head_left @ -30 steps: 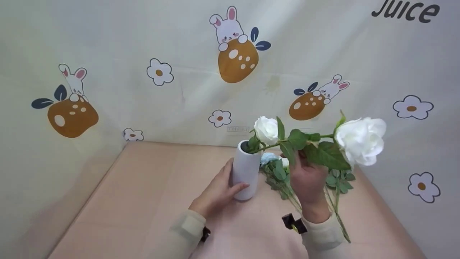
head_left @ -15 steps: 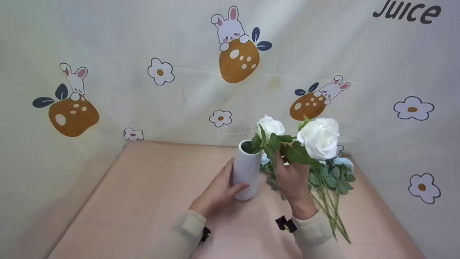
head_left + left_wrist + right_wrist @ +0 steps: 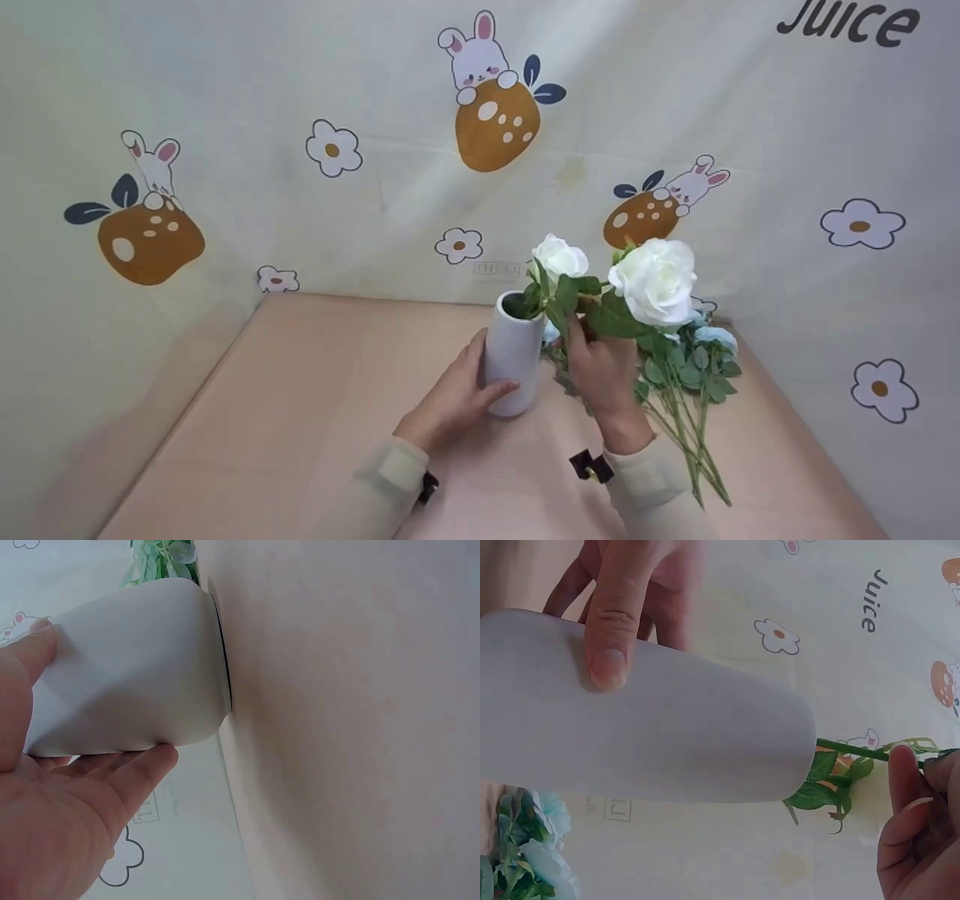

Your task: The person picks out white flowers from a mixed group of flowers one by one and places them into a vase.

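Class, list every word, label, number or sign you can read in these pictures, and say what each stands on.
"Juice": dark lettering on the printed backdrop.
Small boxed print, low on the same backdrop: too small and blurred to read.
White vase: no text on the sides shown.

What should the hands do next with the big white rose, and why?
Probably the right hand should gently slide the big white rose further down into the vase: a bare stretch of its stem shows between the vase and that hand, and the bloom leans out sideways. The left hand already holds the vase.
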Tool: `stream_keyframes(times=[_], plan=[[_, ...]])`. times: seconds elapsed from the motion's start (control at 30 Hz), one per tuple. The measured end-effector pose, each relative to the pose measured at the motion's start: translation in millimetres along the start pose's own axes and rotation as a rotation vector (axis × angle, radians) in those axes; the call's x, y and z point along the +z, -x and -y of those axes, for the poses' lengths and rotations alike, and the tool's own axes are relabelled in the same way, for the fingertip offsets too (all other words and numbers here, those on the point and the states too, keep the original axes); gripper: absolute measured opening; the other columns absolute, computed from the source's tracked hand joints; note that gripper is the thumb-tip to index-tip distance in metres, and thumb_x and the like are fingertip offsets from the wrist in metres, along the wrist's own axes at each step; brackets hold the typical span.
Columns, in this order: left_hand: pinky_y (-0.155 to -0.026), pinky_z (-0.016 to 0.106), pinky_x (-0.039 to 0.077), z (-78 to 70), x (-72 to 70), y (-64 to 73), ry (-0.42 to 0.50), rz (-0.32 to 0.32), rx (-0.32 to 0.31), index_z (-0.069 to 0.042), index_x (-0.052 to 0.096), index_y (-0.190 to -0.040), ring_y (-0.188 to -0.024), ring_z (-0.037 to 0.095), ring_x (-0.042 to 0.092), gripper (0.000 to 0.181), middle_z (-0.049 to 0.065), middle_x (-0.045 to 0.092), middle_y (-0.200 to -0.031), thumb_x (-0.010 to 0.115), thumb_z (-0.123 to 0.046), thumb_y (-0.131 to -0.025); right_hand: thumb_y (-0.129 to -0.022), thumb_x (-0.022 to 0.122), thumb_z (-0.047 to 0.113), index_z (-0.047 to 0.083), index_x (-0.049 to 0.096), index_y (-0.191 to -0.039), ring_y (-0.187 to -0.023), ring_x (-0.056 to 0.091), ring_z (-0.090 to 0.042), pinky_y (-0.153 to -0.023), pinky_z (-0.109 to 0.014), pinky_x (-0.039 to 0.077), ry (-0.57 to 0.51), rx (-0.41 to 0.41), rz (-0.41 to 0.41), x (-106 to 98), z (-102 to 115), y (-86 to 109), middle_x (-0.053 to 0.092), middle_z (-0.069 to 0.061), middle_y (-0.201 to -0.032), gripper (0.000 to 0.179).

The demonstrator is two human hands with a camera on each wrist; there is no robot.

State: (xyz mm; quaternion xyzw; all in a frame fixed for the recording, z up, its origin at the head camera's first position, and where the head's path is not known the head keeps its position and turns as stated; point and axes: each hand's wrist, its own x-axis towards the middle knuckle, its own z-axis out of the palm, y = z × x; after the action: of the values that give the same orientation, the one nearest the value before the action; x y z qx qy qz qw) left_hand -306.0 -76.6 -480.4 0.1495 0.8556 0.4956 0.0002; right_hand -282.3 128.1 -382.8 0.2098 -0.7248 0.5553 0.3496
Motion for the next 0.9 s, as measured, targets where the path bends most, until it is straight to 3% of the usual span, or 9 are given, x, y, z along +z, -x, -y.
stream_keyframes(times=[0.3, 0.57, 0.77, 0.9], plan=[[-0.134, 0.06, 0.033, 0.1, -0.6, 1.4, -0.007, -0.004, 0.003, -0.017, 0.02, -0.175, -0.158, 0.036, 0.045, 0.099, 0.016, 0.042, -0.171, 0.08, -0.044, -0.101, -0.108, 0.067, 0.007, -0.004, 0.075, -0.117, -0.059, 0.07, -0.023, -0.058, -0.021, 0.054, 0.082, 0.08, 0.029, 2.2, -5.1, 2.2, 0.068, -0.013, -0.068, 0.016], [-0.135, 0.061, 0.032, -0.4, -1.1, 1.7, -0.023, -0.005, -0.019, -0.017, 0.018, -0.175, -0.16, 0.037, 0.044, 0.101, 0.017, 0.04, -0.172, 0.08, -0.046, -0.101, -0.107, 0.067, 0.004, -0.004, 0.075, -0.12, -0.058, 0.069, -0.023, -0.054, -0.022, 0.055, 0.071, 0.087, 0.052, 5.0, -2.7, 0.9, 0.068, -0.016, -0.069, 0.017], [-0.136, 0.06, 0.03, -0.3, -1.8, 1.8, -0.011, 0.001, -0.002, -0.015, 0.018, -0.175, -0.161, 0.037, 0.041, 0.102, 0.018, 0.038, -0.174, 0.079, -0.049, -0.1, -0.105, 0.068, 0.003, -0.004, 0.074, -0.115, -0.053, 0.064, -0.005, -0.052, -0.022, 0.052, 0.187, 0.018, 0.08, 8.4, -2.0, 0.0, 0.07, -0.011, -0.066, 0.013], [-0.136, 0.059, 0.031, 0.3, -2.7, 2.1, 0.011, 0.002, 0.019, -0.017, 0.018, -0.175, -0.161, 0.036, 0.041, 0.103, 0.016, 0.037, -0.174, 0.08, -0.049, -0.1, -0.106, 0.069, 0.007, 0.0, 0.076, -0.114, -0.052, 0.065, -0.011, -0.049, -0.025, 0.049, 0.199, 0.06, 0.128, 13.5, -5.3, 1.3, 0.071, -0.012, -0.068, 0.013]])
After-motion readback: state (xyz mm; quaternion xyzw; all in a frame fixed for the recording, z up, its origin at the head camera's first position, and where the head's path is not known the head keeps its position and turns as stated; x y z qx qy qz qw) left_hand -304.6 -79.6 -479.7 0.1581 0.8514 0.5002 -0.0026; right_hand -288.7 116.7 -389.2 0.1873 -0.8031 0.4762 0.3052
